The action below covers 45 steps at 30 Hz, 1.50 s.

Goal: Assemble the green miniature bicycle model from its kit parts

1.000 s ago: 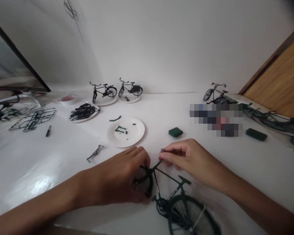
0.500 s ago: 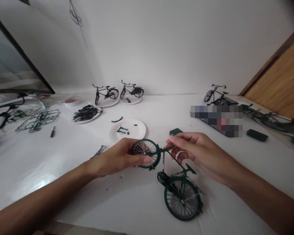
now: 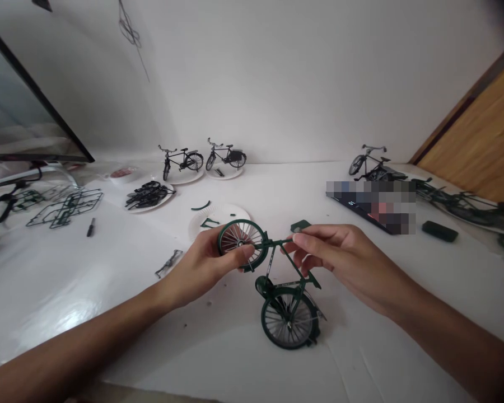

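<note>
A dark green model bicycle (image 3: 292, 319) is held tilted above the white table, its saddle pointing right and one wheel lower than the other. My left hand (image 3: 208, 260) grips the front wheel, with the thumb across the spokes and the fingers behind the rim. The fingertips of my right hand (image 3: 325, 246) pinch the front end of the bicycle near the steering stem; its other fingers curl beneath. Just behind those fingertips lies a small green box-like part (image 3: 301, 225). A paper plate (image 3: 241, 215) with a few green parts is partly hidden behind my left hand.
Left of my hand lies a grey handlebar piece (image 3: 168, 263). Farther left are a small screwdriver (image 3: 91, 227) and green sprue frames (image 3: 67, 207). A plate of black parts (image 3: 149, 195) and finished black bicycles (image 3: 181, 161) stand behind. At right are a phone (image 3: 361, 210) and a green block (image 3: 440, 230).
Both hands still hold the bicycle. Its front wheel has risen slightly to the left, and the rear wheel has swung up and left. The handlebar piece shows more fully.
</note>
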Each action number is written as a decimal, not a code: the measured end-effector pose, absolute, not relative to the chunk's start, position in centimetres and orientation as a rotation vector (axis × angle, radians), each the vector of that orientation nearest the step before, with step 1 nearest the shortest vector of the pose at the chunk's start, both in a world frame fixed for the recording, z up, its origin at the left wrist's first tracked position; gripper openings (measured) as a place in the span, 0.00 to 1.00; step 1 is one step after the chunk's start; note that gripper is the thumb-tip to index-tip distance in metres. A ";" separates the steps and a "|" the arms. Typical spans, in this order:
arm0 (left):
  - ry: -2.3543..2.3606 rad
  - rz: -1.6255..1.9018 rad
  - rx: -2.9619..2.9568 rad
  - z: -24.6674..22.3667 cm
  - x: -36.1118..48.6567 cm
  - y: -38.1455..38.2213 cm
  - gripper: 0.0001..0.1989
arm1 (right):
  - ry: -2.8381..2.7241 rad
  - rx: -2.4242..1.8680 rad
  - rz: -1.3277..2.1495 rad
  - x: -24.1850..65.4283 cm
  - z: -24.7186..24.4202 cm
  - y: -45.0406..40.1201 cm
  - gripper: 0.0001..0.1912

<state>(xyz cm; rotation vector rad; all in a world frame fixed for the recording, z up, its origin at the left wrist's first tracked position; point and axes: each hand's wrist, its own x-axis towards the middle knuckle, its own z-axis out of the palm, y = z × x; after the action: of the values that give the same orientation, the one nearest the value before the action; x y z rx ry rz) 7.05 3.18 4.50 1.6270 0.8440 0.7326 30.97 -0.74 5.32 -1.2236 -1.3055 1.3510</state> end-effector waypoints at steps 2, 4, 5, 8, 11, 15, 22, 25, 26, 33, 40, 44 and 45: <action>0.830 0.753 1.611 4.5 7.2 3.0 0.13 | -1.318 -1.242 1.319 30.7 5.2 -0.9 0.11; 0.820 0.745 1.609 4.6 7.4 2.9 0.13 | -1.334 -1.249 1.281 30.6 5.2 -1.0 0.11; 0.821 0.737 1.616 4.6 7.4 2.9 0.13 | -1.345 -1.255 1.262 30.5 5.2 -1.0 0.11; 0.847 0.725 1.646 4.7 7.5 2.7 0.13 | -1.379 -1.275 1.213 30.4 5.2 -1.1 0.12; 0.887 0.748 1.660 4.7 7.5 2.5 0.13 | -1.391 -1.282 1.189 30.4 5.3 -1.1 0.11; 0.891 0.756 1.662 4.8 7.6 2.1 0.13 | -1.407 -1.292 1.194 30.4 5.2 -1.2 0.10; 0.826 0.729 1.604 4.8 8.0 1.7 0.10 | -1.500 -1.275 1.230 29.7 5.0 -1.3 0.11; 0.816 0.732 1.605 4.8 8.1 1.7 0.10 | -1.511 -1.287 1.234 29.5 4.9 -1.3 0.12; 0.817 0.730 1.609 4.8 8.1 1.7 0.10 | -1.517 -1.296 1.234 29.5 4.9 -1.4 0.13; 0.847 0.696 1.644 4.8 8.0 1.6 0.11 | -1.496 -1.352 1.234 29.2 5.0 -1.7 0.16; 0.848 0.722 1.684 4.4 8.0 1.5 0.12 | -1.364 -1.292 1.406 28.8 5.0 -1.5 0.17; 0.871 0.734 1.664 4.6 8.3 1.6 0.12 | -1.401 -1.315 1.305 28.9 4.9 -1.6 0.17; 0.871 0.739 1.647 4.7 8.4 1.7 0.12 | -1.414 -1.314 1.278 28.9 4.9 -1.6 0.17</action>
<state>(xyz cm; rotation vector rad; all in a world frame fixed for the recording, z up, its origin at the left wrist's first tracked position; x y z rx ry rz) 8.42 1.67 4.66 1.6473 0.8706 0.7385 28.95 -1.63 4.90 -1.3141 -1.4138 1.2784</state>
